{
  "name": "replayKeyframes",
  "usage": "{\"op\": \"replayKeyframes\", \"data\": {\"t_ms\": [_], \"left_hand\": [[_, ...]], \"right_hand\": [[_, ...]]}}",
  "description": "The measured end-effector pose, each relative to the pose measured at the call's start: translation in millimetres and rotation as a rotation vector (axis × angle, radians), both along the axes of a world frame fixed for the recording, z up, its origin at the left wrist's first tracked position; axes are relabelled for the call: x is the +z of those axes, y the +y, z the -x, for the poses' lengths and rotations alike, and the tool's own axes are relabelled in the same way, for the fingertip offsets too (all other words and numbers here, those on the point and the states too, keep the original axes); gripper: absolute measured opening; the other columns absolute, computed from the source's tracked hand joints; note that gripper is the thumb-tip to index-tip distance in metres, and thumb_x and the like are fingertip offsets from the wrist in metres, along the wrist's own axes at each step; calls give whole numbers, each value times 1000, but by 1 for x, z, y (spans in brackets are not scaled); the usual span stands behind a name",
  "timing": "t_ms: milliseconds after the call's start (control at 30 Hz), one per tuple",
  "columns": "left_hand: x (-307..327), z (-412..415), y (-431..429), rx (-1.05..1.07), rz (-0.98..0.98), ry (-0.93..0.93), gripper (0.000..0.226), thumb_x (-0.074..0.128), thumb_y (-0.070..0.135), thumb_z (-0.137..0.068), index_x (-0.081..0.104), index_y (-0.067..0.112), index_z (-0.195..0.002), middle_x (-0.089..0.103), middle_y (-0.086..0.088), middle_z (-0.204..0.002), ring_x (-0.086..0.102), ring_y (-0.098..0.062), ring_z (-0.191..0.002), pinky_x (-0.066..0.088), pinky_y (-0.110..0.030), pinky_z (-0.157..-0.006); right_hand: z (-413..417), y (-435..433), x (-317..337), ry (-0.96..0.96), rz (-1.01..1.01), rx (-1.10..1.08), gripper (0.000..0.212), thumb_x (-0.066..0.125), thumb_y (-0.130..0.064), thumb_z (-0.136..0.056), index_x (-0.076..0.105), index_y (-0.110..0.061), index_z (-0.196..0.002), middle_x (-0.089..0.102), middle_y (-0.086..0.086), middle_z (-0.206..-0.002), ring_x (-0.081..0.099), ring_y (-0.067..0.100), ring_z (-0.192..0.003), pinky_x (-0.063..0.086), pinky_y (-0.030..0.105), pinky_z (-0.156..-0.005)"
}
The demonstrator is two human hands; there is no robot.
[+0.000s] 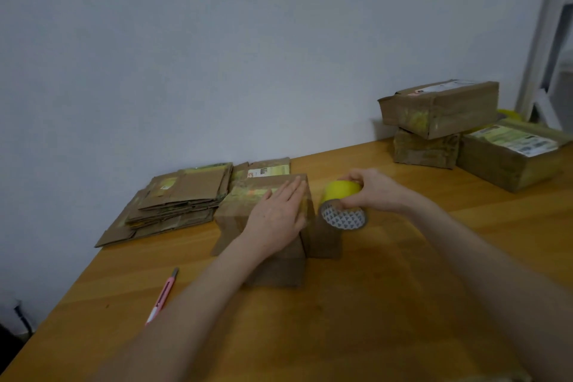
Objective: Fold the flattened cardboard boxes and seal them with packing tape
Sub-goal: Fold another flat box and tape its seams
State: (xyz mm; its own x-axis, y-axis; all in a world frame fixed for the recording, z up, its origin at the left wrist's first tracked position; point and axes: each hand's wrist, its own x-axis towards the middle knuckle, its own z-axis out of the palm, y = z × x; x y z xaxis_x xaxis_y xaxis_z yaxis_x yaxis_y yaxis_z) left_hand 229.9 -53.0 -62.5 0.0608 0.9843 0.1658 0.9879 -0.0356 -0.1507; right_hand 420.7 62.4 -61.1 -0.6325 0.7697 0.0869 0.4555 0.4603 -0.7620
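Pressing flat on top of the cardboard box (235,208), the left grip (277,214) lies with fingers straight and close together, pointing toward the table's (372,304) far edge. The box stands mid-table, nearer that far edge. Just beside the box's right side, the right grip (370,192) curls fingers and thumb round the yellow tape roll (341,192); whether roll and box touch cannot be told. Flattened boxes (186,195) are stacked by the far left corner, sealed boxes (440,108) piled at the far right corner. A pink utility knife (162,296) lies near the left edge.
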Motion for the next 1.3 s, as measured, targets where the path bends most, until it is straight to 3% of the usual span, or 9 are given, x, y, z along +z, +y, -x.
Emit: {"op": "replayKeyframes", "data": {"t_ms": [400, 567, 733, 867, 933, 1000, 1067, 1200, 1300], "left_hand": [[2, 7, -12, -9, 6, 64, 62, 32, 34, -101, 3, 18, -153, 1, 2, -161, 6, -15, -147, 13, -37, -120], [0, 12, -14, -18, 12, 51, 62, 33, 33, -101, 3, 20, -153, 1, 2, -161, 5, -15, -147, 13, -38, -120], [-1, 12, -14, -22, -16, 34, 60, 34, 32, -100, 7, 23, -153, 2, 3, -161, 5, -14, -147, 10, -38, -120], [8, 10, -26, -67, -45, -69, 57, 35, 41, -100, 13, 27, -152, 7, 1, -160, 8, -15, -147, 9, -37, -119], [11, 21, -44, -45, -195, -148, 54, 37, 43, -99, 26, 26, -149, 25, 1, -156, 28, -15, -140, 25, -33, -113], [6, 44, -69, 46, -415, -204, 44, 45, 37, -96, 44, 22, -138, 48, 2, -136, 52, -12, -114, 45, -22, -86], [-5, 73, -94, 246, -447, -235, 36, 51, 30, -94, 50, 19, -128, 52, 3, -122, 55, -10, -98, 43, -17, -68], [-44, 116, -132, 756, -35, -189, 39, 49, 37, -95, 44, 16, -128, 47, -5, -126, 53, -20, -109, 51, -29, -81], [-64, 134, -144, 881, 72, -204, 30, 41, 34, -99, 49, 14, -119, 54, -8, -113, 58, -22, -97, 55, -35, -79]], "right_hand": [[-1, -18, 4, -58, 21, 71, 41, 78, -33, -74, 57, -20, -107, 61, -1, -101, 61, 15, -90, 51, 27, -71], [-3, -23, 1, -145, 8, 44, 45, 76, -36, -76, 59, -18, -113, 61, -1, -99, 58, 13, -88, 46, 24, -67], [-1, -28, -3, -139, 32, 21, 54, 62, -45, -86, 55, -16, -132, 51, 2, -135, 48, 19, -123, 40, 28, -94], [4, -27, -7, -102, 29, -55, 34, 59, -35, -92, 64, -17, -120, 59, 9, -126, 55, 21, -111, 47, 30, -87], [9, -27, -6, -102, 25, -73, 31, 62, -33, -91, 67, -16, -116, 62, 10, -120, 57, 22, -106, 48, 32, -85], [13, -28, -6, -102, 37, -84, 31, 61, -32, -91, 67, -15, -116, 62, 10, -117, 58, 23, -103, 48, 32, -84], [16, -31, -5, -100, 43, -102, 30, 61, -31, -91, 68, -15, -115, 63, 10, -117, 58, 23, -102, 47, 32, -83], [20, -39, -3, -92, 58, -145, 29, 62, -30, -90, 69, -15, -113, 63, 10, -115, 58, 24, -99, 49, 33, -83], [21, -44, -2, -70, 68, -197, 30, 63, -28, -89, 69, -11, -113, 64, 12, -114, 59, 23, -97, 49, 34, -82]]}}
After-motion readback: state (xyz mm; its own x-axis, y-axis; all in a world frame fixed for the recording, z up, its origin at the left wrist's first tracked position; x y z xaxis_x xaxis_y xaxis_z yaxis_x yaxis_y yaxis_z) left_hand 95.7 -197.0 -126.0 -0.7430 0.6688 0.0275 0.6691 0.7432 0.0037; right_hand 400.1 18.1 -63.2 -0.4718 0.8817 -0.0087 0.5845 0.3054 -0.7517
